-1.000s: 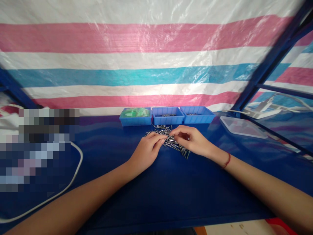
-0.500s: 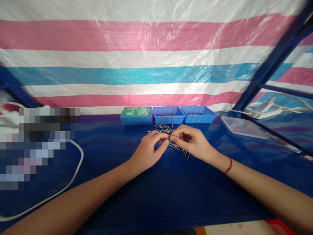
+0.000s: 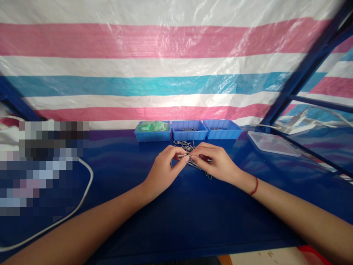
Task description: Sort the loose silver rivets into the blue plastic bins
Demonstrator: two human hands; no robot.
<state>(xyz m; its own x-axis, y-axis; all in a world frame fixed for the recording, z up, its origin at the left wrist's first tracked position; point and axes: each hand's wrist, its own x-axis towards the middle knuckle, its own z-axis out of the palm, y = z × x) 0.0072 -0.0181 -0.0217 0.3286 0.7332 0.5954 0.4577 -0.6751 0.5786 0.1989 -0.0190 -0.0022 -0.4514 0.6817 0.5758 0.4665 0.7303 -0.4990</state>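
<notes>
My left hand (image 3: pixel 163 170) is closed in a pinch on a slim silvery metal rod (image 3: pixel 181 156), which lies roughly level between thumb and fingers. Against its right end, the thumb and fingertips of my right hand (image 3: pixel 218 161) are pinched together. The fingertips nearly meet, and whatever small part the right hand grips is hidden between them. Under and behind both hands spreads a loose pile of thin metal rods (image 3: pixel 196 162) on the dark blue table (image 3: pixel 176 221). Their exact kind is too small to tell.
Three blue bins stand behind the pile: the left bin (image 3: pixel 152 137) with green-tinted bags, the middle bin (image 3: pixel 189 135) and right bin (image 3: pixel 224 134) with small metal pieces. A clear plastic lid (image 3: pixel 273 143) lies right. A white cable (image 3: pixel 89 184) curves left; blue frame posts (image 3: pixel 300 81) flank the table.
The left fingers have shifted, and the rod between them now shows more plainly. My right hand has moved slightly left, its fingers still pinched. The camera view has shifted a little.
</notes>
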